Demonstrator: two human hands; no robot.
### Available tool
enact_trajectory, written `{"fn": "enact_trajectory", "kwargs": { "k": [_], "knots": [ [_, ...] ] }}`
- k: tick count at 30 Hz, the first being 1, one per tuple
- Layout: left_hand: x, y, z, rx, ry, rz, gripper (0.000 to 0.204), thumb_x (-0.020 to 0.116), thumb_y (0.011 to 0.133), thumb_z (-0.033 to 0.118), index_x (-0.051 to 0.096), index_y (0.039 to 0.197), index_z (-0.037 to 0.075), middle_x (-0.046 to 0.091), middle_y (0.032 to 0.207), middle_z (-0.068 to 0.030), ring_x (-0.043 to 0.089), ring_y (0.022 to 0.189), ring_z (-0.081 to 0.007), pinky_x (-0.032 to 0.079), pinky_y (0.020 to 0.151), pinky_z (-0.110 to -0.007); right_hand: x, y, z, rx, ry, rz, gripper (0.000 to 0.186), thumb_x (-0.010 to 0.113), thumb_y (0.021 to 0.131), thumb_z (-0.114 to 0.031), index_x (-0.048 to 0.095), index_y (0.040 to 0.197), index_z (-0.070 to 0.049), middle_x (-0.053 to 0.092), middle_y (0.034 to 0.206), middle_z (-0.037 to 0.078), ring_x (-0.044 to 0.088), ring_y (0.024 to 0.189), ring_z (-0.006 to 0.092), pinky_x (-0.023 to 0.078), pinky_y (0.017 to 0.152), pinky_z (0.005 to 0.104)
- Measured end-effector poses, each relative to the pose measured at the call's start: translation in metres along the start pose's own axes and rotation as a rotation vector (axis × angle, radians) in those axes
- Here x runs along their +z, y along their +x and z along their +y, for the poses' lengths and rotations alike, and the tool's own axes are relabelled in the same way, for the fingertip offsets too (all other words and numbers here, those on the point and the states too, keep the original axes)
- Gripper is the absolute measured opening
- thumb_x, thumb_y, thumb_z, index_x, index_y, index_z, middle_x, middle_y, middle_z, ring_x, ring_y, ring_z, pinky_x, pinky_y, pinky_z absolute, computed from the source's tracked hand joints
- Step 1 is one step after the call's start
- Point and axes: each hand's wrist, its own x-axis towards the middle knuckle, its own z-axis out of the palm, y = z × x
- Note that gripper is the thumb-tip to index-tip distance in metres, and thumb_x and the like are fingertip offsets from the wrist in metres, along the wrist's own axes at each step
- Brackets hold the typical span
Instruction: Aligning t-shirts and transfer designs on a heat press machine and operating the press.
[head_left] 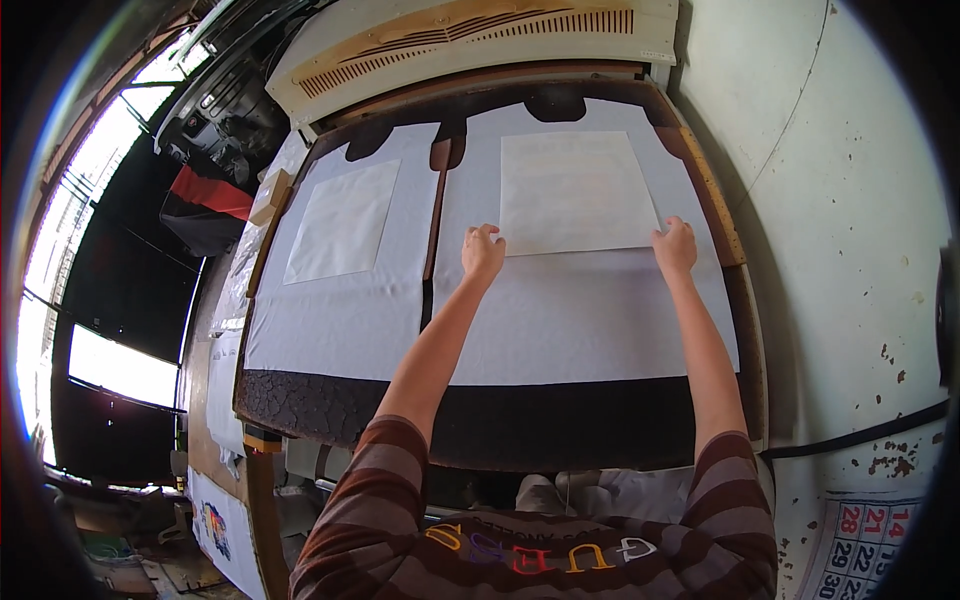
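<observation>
2 hands, both ours, are at the near corners of the right-hand white sheet [572,188], which lies over a pale cloth piece [590,320] on the dark table [560,425]. Our left hand [484,254] has its fingers drawn in narrow, apparently pinching the near left corner; our right hand [676,248] does likewise at the near right corner, its fingers curled. We judge the sheet to be light and thin, stiff enough to keep flat yet easy to crease, and likely to slide over the cloth. Corners seem our best hold: thumb and forefinger at each, with gentle, even tension. The cloth looks soft and would probably ruffle if dragged. To our left, a 2nd white sheet [343,225] lies on another cloth piece [335,325]; a vented cream housing [470,52] stands at the table's far side.
</observation>
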Motion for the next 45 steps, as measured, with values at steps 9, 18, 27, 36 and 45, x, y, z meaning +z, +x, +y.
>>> {"fn": "enact_trajectory", "kwargs": {
  "k": [9, 18, 27, 36, 45],
  "knots": [
    [0.003, -0.042, 0.0, 0.323, 0.287, 0.006, 0.036, 0.055, 0.082, 0.031, 0.057, 0.115, 0.016, 0.039, 0.129, -0.0145, 0.03, 0.122, -0.0312, 0.026, 0.096, -0.05, -0.006, -0.02, 0.015, -0.15, -0.236, -0.086, 0.028, 0.051, 0.076, -0.006, 0.064, 0.1, -0.012, 0.052, 0.095, 0.015, 0.057, 0.086, 0.0316, 0.048, 0.071, 0.0401],
    [0.003, -0.047, 0.001, 0.303, 0.288, -0.036, 0.04, 0.052, 0.084, 0.032, 0.052, 0.12, 0.014, 0.034, 0.133, -0.016, 0.024, 0.127, -0.0317, 0.021, 0.099, -0.053, -0.005, -0.023, 0.018, -0.156, -0.267, -0.092, 0.032, 0.049, 0.075, -0.004, 0.063, 0.103, -0.012, 0.051, 0.096, 0.015, 0.056, 0.087, 0.0324, 0.047, 0.073, 0.0407],
    [0.005, -0.044, -0.002, 0.317, 0.25, -0.034, 0.042, 0.052, 0.084, 0.033, 0.05, 0.122, 0.015, 0.034, 0.133, -0.0186, 0.025, 0.126, -0.0335, 0.021, 0.099, -0.053, -0.005, -0.02, 0.021, -0.18, -0.287, -0.094, 0.036, 0.049, 0.075, -0.003, 0.06, 0.108, -0.013, 0.051, 0.096, 0.015, 0.057, 0.086, 0.0326, 0.047, 0.072, 0.041],
    [-0.033, -0.093, -0.03, 0.48, 0.04, 0.094, 0.045, 0.058, 0.081, 0.022, 0.045, 0.121, 0.007, 0.029, 0.134, -0.0193, 0.028, 0.124, -0.0332, 0.025, 0.095, -0.051, -0.022, -0.07, -0.002, -0.331, -0.106, 0.004, 0.031, 0.05, 0.077, -0.001, 0.057, 0.107, -0.007, 0.052, 0.087, 0.013, 0.057, 0.075, 0.0302, 0.047, 0.064, 0.0381],
    [-0.161, -0.266, -0.132, 0.383, -0.297, 0.199, 0.021, 0.051, 0.072, -0.011, 0.06, 0.087, 0.0, 0.052, 0.11, -0.0149, 0.056, 0.094, -0.0275, 0.046, 0.074, -0.032, -0.073, -0.302, -0.066, -0.513, 0.254, -0.211, 0.021, 0.052, 0.078, 0.001, 0.059, 0.097, -0.004, 0.05, 0.078, 0.011, 0.054, 0.065, 0.0272, 0.044, 0.057, 0.0333]
  ]
}}
